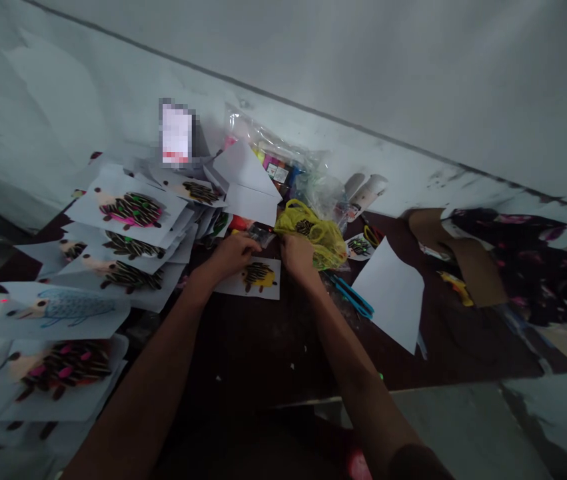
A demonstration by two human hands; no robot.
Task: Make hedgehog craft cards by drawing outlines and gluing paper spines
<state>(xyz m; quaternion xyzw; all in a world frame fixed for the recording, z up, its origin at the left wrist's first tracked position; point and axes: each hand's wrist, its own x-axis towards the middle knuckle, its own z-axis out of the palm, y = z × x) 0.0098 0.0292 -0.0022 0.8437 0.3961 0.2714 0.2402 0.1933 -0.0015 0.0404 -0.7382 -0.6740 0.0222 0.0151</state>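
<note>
My left hand (234, 253) is closed, its fingertips pinched at the edge of a small clear packet (262, 235). Close beside it, my right hand (297, 255) has its fingers curled at the left edge of a yellow net bag (330, 241); what its fingertips hold is hidden. Below and between the hands lies a white card (270, 291) bearing a yellow hedgehog figure (259, 276) with dark spines. The bag holds dark pieces.
Stacked hedgehog sheets (133, 210) cover the left side. Blue scissors (353, 297) and white paper (393, 293) lie right of my hands. Plastic-wrapped clay (278, 170) stands by the wall. Cardboard (478, 270) and dark floral cloth (528, 267) are farther right.
</note>
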